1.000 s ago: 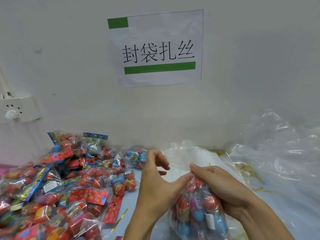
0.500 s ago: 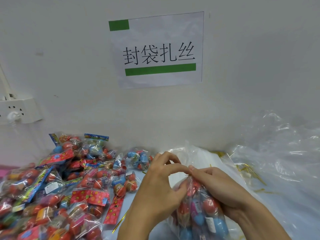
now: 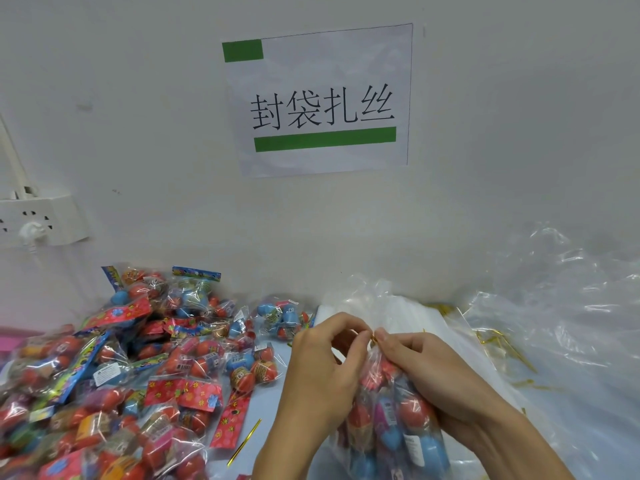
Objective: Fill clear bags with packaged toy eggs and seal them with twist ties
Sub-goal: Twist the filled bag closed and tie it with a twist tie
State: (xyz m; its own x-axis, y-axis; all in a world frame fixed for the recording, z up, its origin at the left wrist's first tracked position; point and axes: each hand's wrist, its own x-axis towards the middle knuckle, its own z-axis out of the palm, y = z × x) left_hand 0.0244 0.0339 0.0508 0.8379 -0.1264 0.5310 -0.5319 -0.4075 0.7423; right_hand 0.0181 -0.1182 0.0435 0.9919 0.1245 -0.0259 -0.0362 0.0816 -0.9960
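change: left hand [image 3: 322, 372] fingers now closed onto gold tie [image 3: 373, 338] at bag [image 3: 388, 424] neck, meeting right hand [image 3: 436, 379]; twisting looks underway | grip: both pinch tie, right also clasps bag, held over surface | around: egg packs [image 3: 145, 375] left, spare tie [image 3: 244, 441], loose plastic [image 3: 554, 306] right; nothing obstructs

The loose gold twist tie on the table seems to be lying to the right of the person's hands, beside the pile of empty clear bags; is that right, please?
Not quite. The head view shows the loose gold twist tie lying on the table to the left of the hands, beside the pile of packaged toy eggs, not the empty clear bags. The left hand and right hand are at the neck of the filled bag.
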